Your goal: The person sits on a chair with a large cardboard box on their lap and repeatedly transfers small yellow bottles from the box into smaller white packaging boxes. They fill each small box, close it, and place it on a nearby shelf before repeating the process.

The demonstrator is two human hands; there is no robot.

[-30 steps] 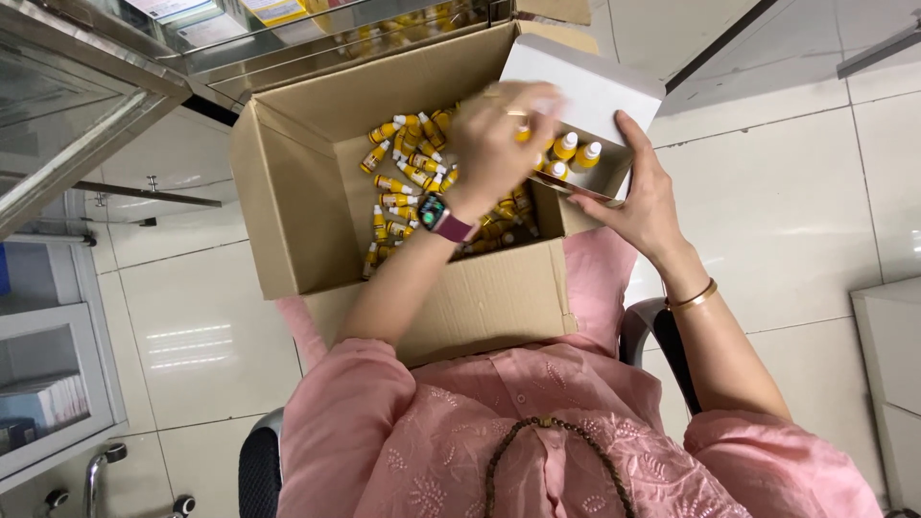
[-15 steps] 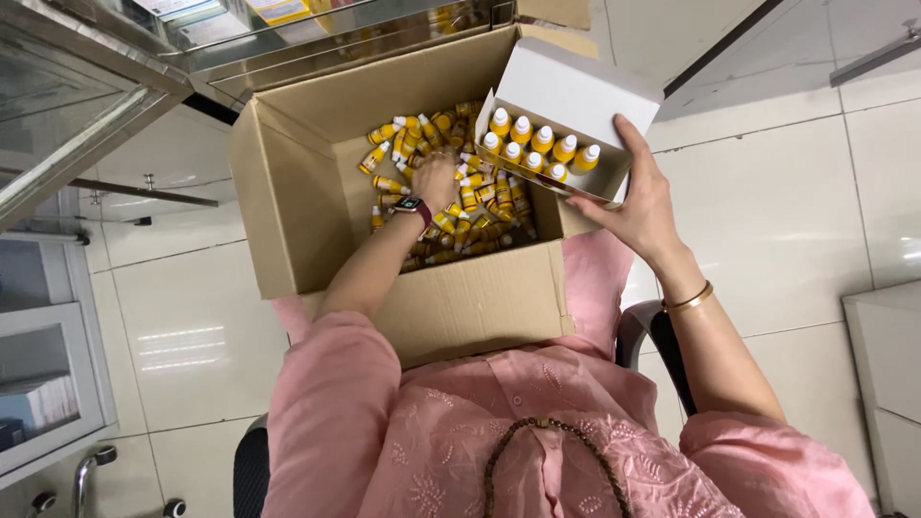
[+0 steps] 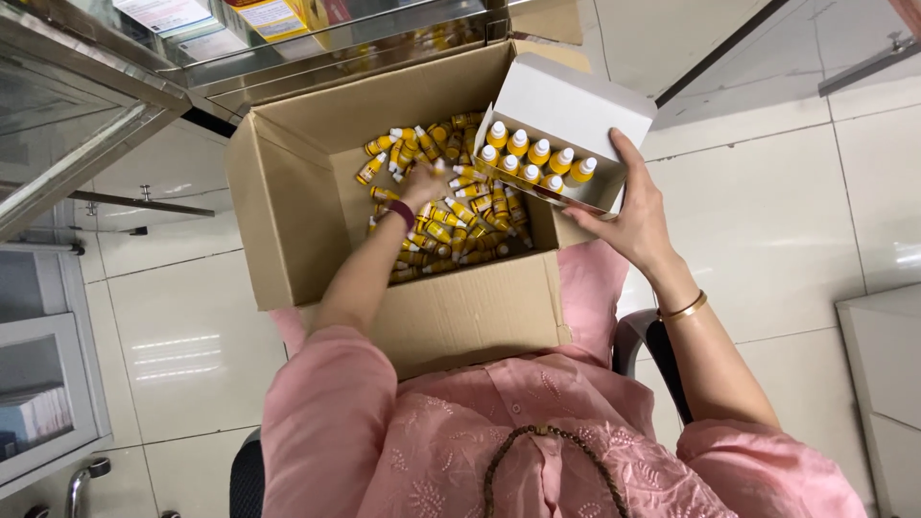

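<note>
A large cardboard carton (image 3: pixel 317 206) rests on the person's lap, its flaps open, and its floor is covered with a loose heap of small yellow bottles (image 3: pixel 451 216) with white caps, lying on their sides in every direction. The left hand (image 3: pixel 422 182) reaches down into the carton, a dark red wristband (image 3: pixel 403 213) on the wrist, with its fingers down among the bottles at the far middle of the heap; whether the fingers are closed on a bottle cannot be told from this view.

The right hand (image 3: pixel 628 216) grips a small white box (image 3: pixel 566 134) at the carton's far right corner, thumb on the near side wall and fingers spread up the right end, holding it tilted over the carton's rim. The box's lid stands open, and inside it two rows of the same yellow bottles (image 3: pixel 532 158) stand upright with white caps up. A thin gold bangle (image 3: pixel 683 307) sits on the right wrist.

The person wears a pink embroidered top (image 3: pixel 460 432) and a string of dark beads (image 3: pixel 552 436). To the far left is a glass and metal cabinet (image 3: pixel 86 115), and the floor (image 3: pixel 796 211) is pale glossy tile.
</note>
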